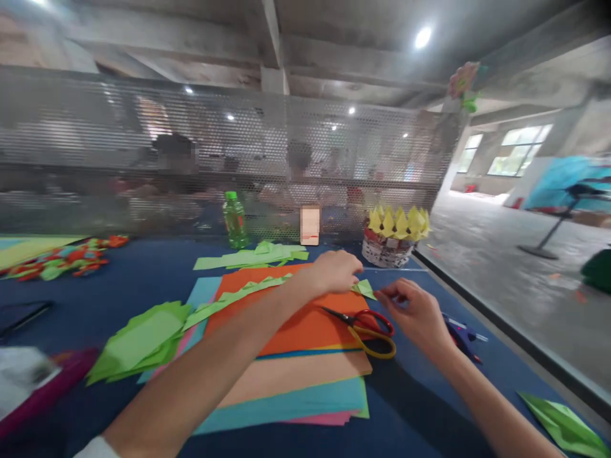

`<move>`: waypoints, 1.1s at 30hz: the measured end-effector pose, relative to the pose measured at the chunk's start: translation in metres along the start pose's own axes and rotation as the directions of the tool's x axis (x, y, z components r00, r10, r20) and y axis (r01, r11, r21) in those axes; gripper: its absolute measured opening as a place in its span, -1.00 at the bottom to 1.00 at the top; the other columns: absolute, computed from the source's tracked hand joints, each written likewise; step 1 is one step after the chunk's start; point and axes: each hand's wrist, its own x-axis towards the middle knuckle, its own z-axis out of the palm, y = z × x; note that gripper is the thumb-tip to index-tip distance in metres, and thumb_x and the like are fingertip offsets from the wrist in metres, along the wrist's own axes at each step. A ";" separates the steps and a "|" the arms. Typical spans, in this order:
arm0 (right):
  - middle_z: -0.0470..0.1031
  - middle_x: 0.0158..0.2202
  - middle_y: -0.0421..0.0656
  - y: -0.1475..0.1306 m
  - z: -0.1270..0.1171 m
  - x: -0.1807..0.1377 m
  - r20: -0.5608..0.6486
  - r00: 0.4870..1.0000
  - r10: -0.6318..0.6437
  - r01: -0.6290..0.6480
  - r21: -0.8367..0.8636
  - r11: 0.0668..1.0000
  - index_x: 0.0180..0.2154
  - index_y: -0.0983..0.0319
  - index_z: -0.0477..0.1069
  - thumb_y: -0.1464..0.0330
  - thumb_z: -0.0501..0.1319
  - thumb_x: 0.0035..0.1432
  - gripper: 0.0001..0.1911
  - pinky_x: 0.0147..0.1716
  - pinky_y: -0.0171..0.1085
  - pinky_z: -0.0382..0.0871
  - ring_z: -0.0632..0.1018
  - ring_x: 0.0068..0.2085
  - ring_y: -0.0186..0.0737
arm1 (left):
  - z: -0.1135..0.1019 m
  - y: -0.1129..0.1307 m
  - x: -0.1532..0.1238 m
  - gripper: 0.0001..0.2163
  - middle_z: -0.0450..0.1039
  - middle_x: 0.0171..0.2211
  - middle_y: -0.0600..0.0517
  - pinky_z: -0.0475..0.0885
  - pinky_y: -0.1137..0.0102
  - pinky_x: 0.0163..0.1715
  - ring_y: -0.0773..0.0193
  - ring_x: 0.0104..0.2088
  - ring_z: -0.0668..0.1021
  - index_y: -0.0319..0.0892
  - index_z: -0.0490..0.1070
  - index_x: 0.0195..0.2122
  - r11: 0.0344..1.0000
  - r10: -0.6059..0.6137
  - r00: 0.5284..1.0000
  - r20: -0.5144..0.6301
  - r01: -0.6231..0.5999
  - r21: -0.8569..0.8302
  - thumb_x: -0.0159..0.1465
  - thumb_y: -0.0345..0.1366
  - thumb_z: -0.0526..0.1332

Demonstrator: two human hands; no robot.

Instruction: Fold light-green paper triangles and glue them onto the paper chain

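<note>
My left hand point(334, 270) reaches across an orange paper sheet point(296, 321) and pinches the end of a long folded green paper chain point(238, 294), whose tip point(365, 289) pokes out past the fingers. My right hand point(415, 312) hovers just right of that tip with the fingers curled; whether it touches the paper I cannot tell. Red and yellow scissors point(370, 327) lie shut on the orange sheet between both hands.
A stack of coloured sheets point(296, 394) lies under the orange one on a blue table point(119, 280). Green paper squares point(138, 340) sit at left, green strips point(248, 256) and a green bottle point(235, 219) behind, a yellow-topped paper basket point(394, 238) at right. People sit beyond a mesh screen point(143, 159).
</note>
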 end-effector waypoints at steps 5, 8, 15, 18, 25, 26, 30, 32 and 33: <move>0.57 -0.38 -0.14 -0.003 0.001 -0.003 0.075 0.995 -0.065 0.065 0.008 0.998 -0.37 0.16 0.55 0.18 0.17 0.23 -0.74 -0.30 -0.21 0.32 0.51 -0.33 -0.13 | 0.011 0.044 -0.059 -0.87 0.58 -0.20 -0.09 0.52 0.17 -0.09 0.09 -0.13 0.61 -0.25 0.54 -0.21 0.998 0.056 0.996 0.071 -0.058 0.022 0.38 -0.30 0.26; 0.59 -0.32 -0.13 -0.002 0.004 -0.006 0.114 0.991 -0.071 0.073 -0.018 0.997 -0.34 0.15 0.55 0.17 0.15 0.23 -0.73 -0.32 -0.21 0.34 0.54 -0.30 -0.12 | 0.014 0.057 -0.104 -0.82 0.60 -0.21 -0.10 0.49 0.20 -0.09 0.05 -0.12 0.61 -0.23 0.55 -0.21 0.998 0.062 0.997 0.051 -0.062 0.012 0.40 -0.23 0.24; 0.60 -0.16 -0.12 0.007 0.015 -0.011 0.181 0.979 -0.095 0.098 -0.004 0.995 -0.17 0.12 0.55 0.15 0.12 0.24 -0.70 -0.32 -0.19 0.43 0.57 -0.28 -0.12 | 0.018 0.025 -0.207 -0.82 0.56 -0.29 0.02 0.46 0.32 -0.11 0.21 -0.19 0.60 -0.18 0.52 -0.35 0.957 -0.283 0.959 -0.010 0.283 0.071 0.40 -0.27 0.25; 0.60 -0.14 -0.10 0.005 0.017 -0.012 0.197 0.974 -0.113 0.116 -0.004 0.993 -0.16 0.12 0.54 0.10 0.11 0.26 -0.67 -0.31 -0.17 0.46 0.58 -0.28 -0.10 | 0.019 -0.009 -0.250 -0.82 0.53 -0.22 -0.02 0.51 0.19 -0.09 0.17 -0.14 0.58 -0.25 0.50 -0.28 0.798 -0.582 0.811 -0.065 0.585 0.149 0.40 -0.24 0.26; 0.60 -0.13 -0.04 0.000 0.027 -0.015 0.223 0.950 -0.217 0.219 0.015 0.976 -0.14 0.14 0.51 0.09 0.08 0.32 -0.65 -0.27 -0.16 0.50 0.60 -0.18 -0.05 | 0.032 -0.069 -0.314 -0.72 0.44 0.08 -0.11 0.53 0.12 -0.04 0.10 -0.02 0.56 -0.18 0.41 0.10 0.547 -0.830 0.557 0.004 0.813 0.199 0.42 -0.20 0.24; 0.59 -0.13 -0.04 0.000 0.029 -0.015 0.225 0.947 -0.229 0.233 0.012 0.972 -0.13 0.14 0.51 0.10 0.08 0.32 -0.66 -0.27 -0.15 0.50 0.60 -0.18 -0.04 | 0.034 -0.073 -0.317 -0.71 0.44 0.09 -0.11 0.53 0.11 -0.04 0.09 -0.01 0.55 -0.18 0.41 0.11 0.537 -0.839 0.544 0.024 0.820 0.196 0.42 -0.20 0.24; 0.60 -0.12 -0.04 -0.002 0.031 -0.018 0.227 0.933 -0.281 0.288 0.001 0.958 -0.13 0.13 0.53 0.12 0.11 0.31 -0.69 -0.29 -0.14 0.51 0.62 -0.18 -0.01 | 0.038 -0.082 -0.323 -0.70 0.43 0.09 -0.11 0.53 0.10 -0.03 0.09 0.00 0.55 -0.18 0.40 0.12 0.511 -0.859 0.506 0.076 0.841 0.179 0.41 -0.19 0.24; 0.60 -0.11 -0.06 -0.005 0.031 -0.020 0.234 0.926 -0.297 0.305 0.003 0.952 -0.11 0.11 0.53 0.13 0.13 0.31 -0.71 -0.28 -0.14 0.52 0.62 -0.17 -0.03 | 0.038 -0.084 -0.325 -0.69 0.43 0.09 -0.11 0.53 0.10 -0.04 0.09 -0.01 0.55 -0.18 0.40 0.12 0.498 -0.867 0.490 0.089 0.850 0.173 0.41 -0.19 0.24; 0.59 -0.10 -0.07 -0.007 0.030 -0.021 0.242 0.922 -0.302 0.311 0.005 0.951 -0.10 0.10 0.52 0.15 0.13 0.32 -0.72 -0.28 -0.15 0.52 0.62 -0.17 -0.04 | 0.037 -0.085 -0.325 -0.70 0.44 0.08 -0.11 0.53 0.11 -0.04 0.09 -0.02 0.56 -0.18 0.40 0.12 0.490 -0.872 0.481 0.093 0.855 0.170 0.42 -0.19 0.24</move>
